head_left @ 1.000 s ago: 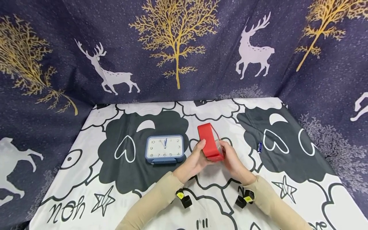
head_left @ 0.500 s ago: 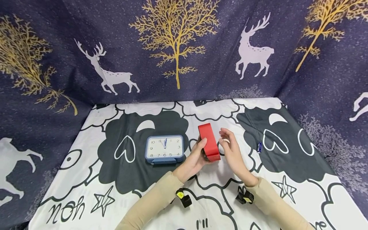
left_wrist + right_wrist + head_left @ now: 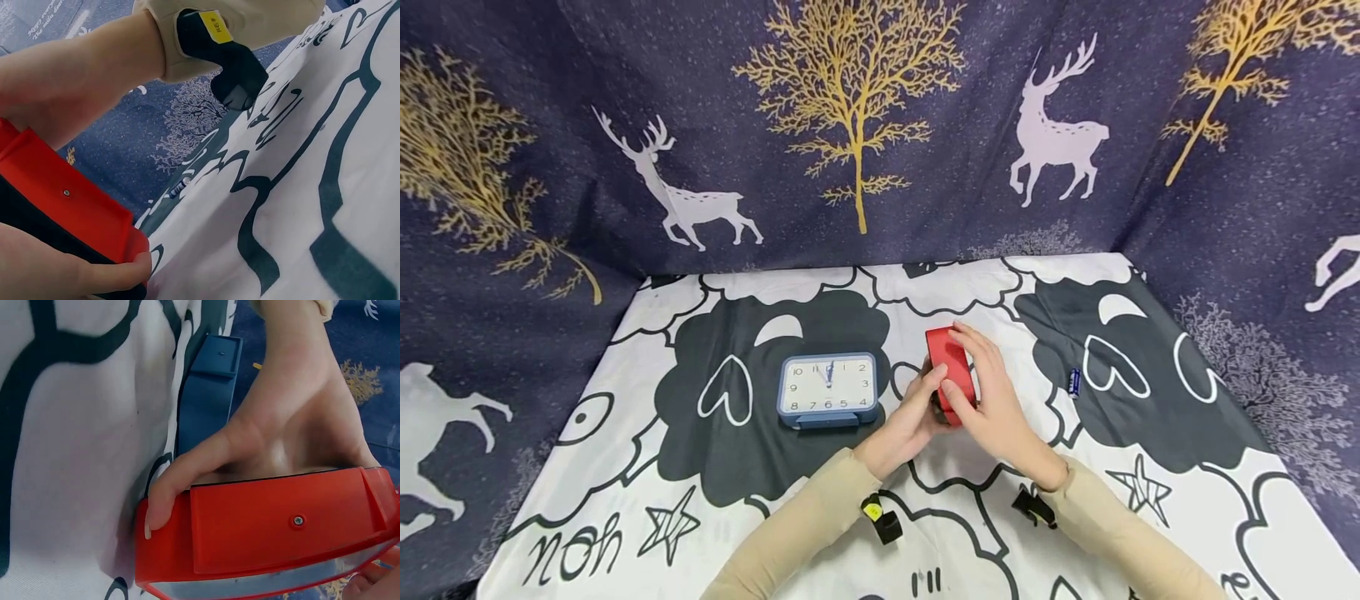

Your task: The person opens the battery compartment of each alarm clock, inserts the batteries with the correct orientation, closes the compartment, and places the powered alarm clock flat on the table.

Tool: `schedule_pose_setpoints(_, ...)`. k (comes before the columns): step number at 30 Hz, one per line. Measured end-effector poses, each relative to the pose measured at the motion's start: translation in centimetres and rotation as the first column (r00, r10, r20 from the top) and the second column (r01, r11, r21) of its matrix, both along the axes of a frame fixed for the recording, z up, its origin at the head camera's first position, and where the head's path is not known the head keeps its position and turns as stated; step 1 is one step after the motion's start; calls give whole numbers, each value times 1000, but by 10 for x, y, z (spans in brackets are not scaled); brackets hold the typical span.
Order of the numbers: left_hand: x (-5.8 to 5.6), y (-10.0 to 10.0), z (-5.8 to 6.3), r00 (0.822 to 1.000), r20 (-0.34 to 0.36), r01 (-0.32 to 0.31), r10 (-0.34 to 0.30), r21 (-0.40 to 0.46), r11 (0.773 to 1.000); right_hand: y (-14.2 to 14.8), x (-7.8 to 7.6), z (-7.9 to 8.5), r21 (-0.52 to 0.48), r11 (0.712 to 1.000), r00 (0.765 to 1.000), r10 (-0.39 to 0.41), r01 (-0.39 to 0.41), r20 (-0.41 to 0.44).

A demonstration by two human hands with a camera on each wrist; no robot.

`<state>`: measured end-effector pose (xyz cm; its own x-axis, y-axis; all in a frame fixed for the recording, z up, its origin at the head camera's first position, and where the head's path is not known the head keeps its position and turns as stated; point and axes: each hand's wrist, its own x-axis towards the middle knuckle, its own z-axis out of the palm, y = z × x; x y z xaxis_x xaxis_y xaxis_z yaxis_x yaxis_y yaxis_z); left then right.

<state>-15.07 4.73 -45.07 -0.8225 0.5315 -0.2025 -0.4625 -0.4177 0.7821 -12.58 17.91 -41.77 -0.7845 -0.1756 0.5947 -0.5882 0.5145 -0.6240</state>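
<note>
A red clock (image 3: 950, 367) with a black back is held up over the middle of the cloth, on its edge. My left hand (image 3: 910, 427) grips it from the left, with the thumb on the red case. From the other side my right hand (image 3: 1000, 414) holds it, fingers over the far end and thumb near the close end. A small screw shows in the red case (image 3: 281, 522) in the right wrist view, and a strip of its pale face runs along the lower edge. The right fingertips (image 3: 369, 581) are only partly visible there.
Left of the hands a blue clock (image 3: 828, 388) lies face up on the patterned cloth (image 3: 970, 500). A small blue battery (image 3: 1074, 382) lies to the right. Dark curtains (image 3: 925, 167) with deer and trees hang behind and at the sides.
My right hand came off the red clock, then moved back left onto it, higher up and over its case. The clock has shifted slightly right, and its face has turned from the head view.
</note>
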Motion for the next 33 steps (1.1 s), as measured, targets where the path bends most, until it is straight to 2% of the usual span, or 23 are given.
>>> schedule_pose_setpoints(6, 1, 0, -1, 1000, 10, 23, -23, -1, 1000, 0, 0, -2, 102, 995, 999, 2, 4, -55)
schedule_pose_setpoints(10, 2, 0, 0, 999, 22, 25, -24, -32, 999, 2, 0, 1, 137, 990, 997, -21, 31, -71)
schedule_pose_setpoints(15, 2, 3, 2, 996, 90, 8, -3, -55, 998, 8, -3, 7, 109, 990, 994, -81, 90, -77)
schedule_pose_setpoints(21, 0, 6, 0, 982, 189, -4, 6, -8, 1000, 18, -4, 13, 71, 988, 990, -131, 135, -60)
schedule_pose_setpoints(26, -3, 6, -1, 971, 240, -21, 16, 19, 1000, 24, -4, 15, 40, 986, 985, -163, 165, -52)
schedule_pose_setpoints(33, -6, 5, -3, 948, 316, 12, -31, 63, 998, 28, -4, 17, 5, 983, 982, -186, 186, -42)
